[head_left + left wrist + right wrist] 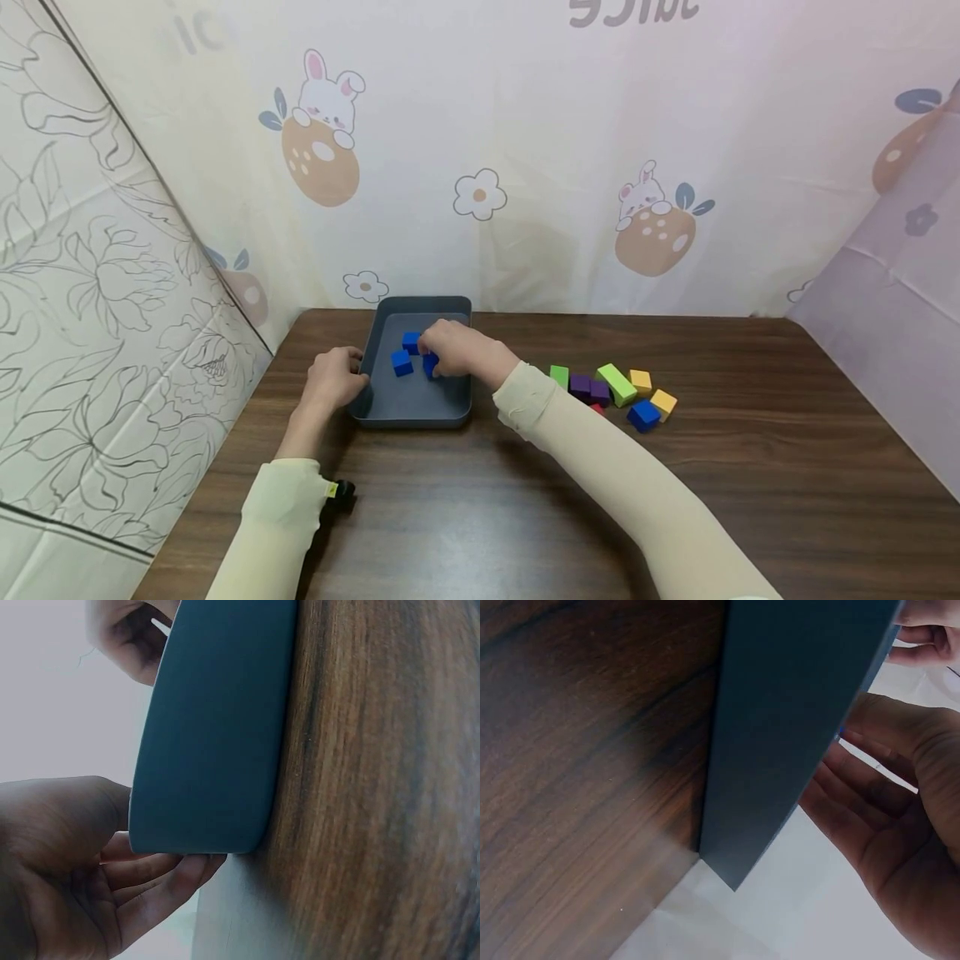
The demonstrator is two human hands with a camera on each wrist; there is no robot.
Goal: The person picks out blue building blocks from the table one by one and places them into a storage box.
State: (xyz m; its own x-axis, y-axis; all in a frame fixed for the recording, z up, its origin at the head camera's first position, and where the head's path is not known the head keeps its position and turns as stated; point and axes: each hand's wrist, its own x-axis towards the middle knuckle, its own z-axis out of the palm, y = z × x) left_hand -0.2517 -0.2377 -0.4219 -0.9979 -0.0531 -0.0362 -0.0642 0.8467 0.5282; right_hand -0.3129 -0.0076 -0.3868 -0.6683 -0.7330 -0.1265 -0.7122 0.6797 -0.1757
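A dark grey rectangular tray stands at the back left of the table. My left hand holds its left side; in the left wrist view the thumb is at the rim and the fingers lie along the outer wall. Inside the tray, my right hand pinches a blue cube, low over the tray's floor and partly covered by the fingers. Two more blue cubes, one nearer and one farther back, lie just left of it. The tray's wall hides the right fingertips in the right wrist view.
Right of the tray lies a group of blocks: a long green block, purple cubes, yellow cubes and a blue cube. The right forearm partly covers a red block. A patterned curtain hangs behind the wooden table.
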